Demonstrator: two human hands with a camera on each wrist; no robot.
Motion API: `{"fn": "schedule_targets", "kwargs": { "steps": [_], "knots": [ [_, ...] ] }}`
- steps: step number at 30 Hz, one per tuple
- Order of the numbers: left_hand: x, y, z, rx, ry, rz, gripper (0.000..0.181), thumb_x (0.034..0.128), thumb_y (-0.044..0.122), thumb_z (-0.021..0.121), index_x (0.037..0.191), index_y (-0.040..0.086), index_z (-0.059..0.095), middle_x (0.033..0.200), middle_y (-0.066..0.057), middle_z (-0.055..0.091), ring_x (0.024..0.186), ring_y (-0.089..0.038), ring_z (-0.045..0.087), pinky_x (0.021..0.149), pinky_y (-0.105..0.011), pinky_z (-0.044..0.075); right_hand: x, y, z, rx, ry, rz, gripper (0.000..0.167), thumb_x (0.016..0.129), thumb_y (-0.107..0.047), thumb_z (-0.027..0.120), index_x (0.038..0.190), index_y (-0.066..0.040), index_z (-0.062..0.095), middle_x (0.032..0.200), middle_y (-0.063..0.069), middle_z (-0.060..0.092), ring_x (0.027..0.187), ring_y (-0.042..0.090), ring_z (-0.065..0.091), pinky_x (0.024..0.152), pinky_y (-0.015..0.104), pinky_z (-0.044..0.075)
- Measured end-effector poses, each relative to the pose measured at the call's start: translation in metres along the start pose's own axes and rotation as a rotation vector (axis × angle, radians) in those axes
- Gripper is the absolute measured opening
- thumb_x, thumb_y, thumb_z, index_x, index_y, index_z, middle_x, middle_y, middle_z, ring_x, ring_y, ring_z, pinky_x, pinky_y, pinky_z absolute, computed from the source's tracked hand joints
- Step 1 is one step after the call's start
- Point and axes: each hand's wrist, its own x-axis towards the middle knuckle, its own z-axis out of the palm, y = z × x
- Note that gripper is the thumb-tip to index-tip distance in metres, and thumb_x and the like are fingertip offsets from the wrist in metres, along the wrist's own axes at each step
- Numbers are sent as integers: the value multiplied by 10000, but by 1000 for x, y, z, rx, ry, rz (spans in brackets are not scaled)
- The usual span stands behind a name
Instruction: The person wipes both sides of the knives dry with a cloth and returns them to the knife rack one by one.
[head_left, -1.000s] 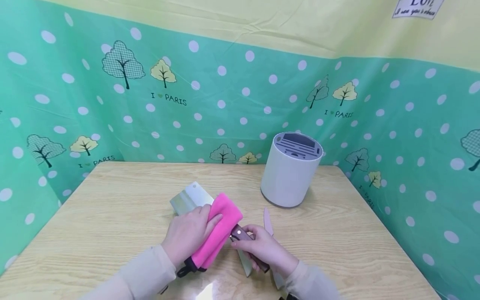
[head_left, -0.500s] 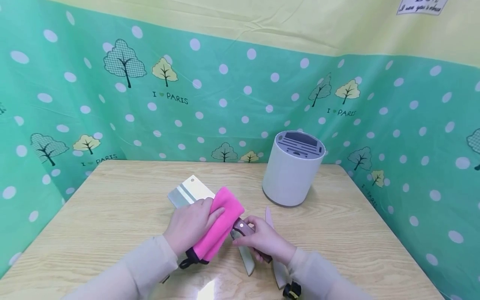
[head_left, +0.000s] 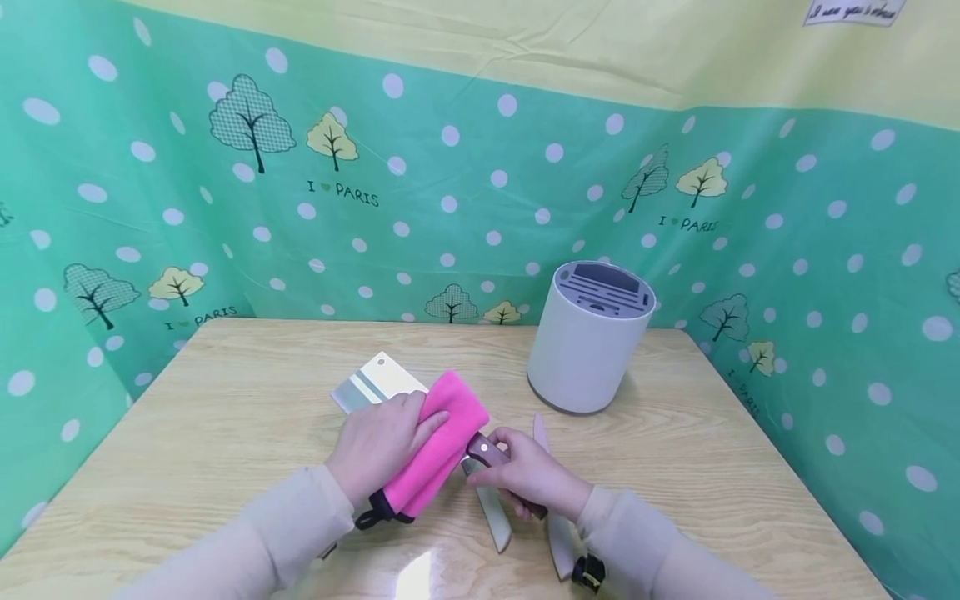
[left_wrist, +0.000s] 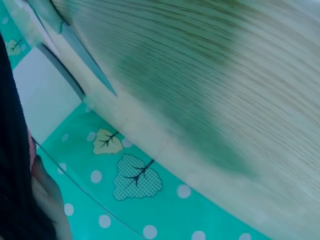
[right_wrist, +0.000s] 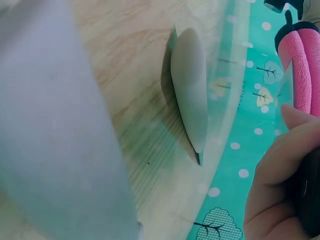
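My right hand [head_left: 536, 475] grips a cleaver by its dark brown riveted handle [head_left: 491, 452]. Its broad steel blade [head_left: 378, 379], with a hole at the far corner, points up and left. Folded over the middle of that blade is a pink cloth [head_left: 438, 446] with black trim and a loop, gripped by my left hand [head_left: 375, 446]. The cloth [right_wrist: 305, 65] hides part of the blade. Beneath the right hand lies a knife with a pale handle [head_left: 561, 546] and pinkish blade [head_left: 540, 429]. Another long pale piece [head_left: 495, 521], perhaps a knife handle, lies beside it.
A white cylindrical knife block [head_left: 588, 350] with a dark slotted top stands at the back right of the wooden table [head_left: 210, 417]. A green dotted curtain [head_left: 420, 208] hangs around the table. A black object [head_left: 588, 573] shows by the right sleeve.
Both hands have kept their grips on cloth and cleaver. The cleaver and cloth shifted slightly upward, and the blade caught the light differently. The view has moved a little.
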Motion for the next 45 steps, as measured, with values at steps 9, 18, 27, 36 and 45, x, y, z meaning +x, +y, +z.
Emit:
{"fn": "schedule_targets", "kwargs": {
  "steps": [9,18,27,36,45],
  "knots": [
    [4,-7,0,12,20,19,325,1008,451,522,849,168,514,673,56,494,539,-97,427,475,-245,372,-1,-5,-3,-37,1,-4,367,861,-211,754,1083,-81,492,453,-25,444,317,71,397,321,203,359],
    [12,-27,-3,25,32,-8,351,1009,463,513,827,163,504,649,50,483,541,-123,432,517,-285,398,-2,-5,-5,-29,2,-12,361,845,-181,755,1068,-74,492,439,-24,438,306,76,391,316,211,357],
    [14,-43,-1,-22,-34,-100,394,1017,509,459,850,155,503,656,1,495,552,-167,472,496,-295,395,-5,-1,-4,-17,-3,1,360,831,-167,762,1051,-74,493,435,-28,444,304,66,388,313,202,349],
    [17,-61,-3,0,-16,-146,415,1019,512,447,923,121,550,687,-24,531,569,-198,505,513,-341,441,-9,1,-5,-21,5,2,382,829,-171,769,1068,-72,489,432,-27,427,298,75,380,311,204,334],
    [15,-78,-3,6,-27,-196,400,1019,498,454,938,118,548,673,-24,522,586,-202,504,551,-338,443,-14,8,-4,-14,3,4,398,818,-189,785,1070,-73,499,435,-26,429,298,70,380,308,205,335]
  ]
}}
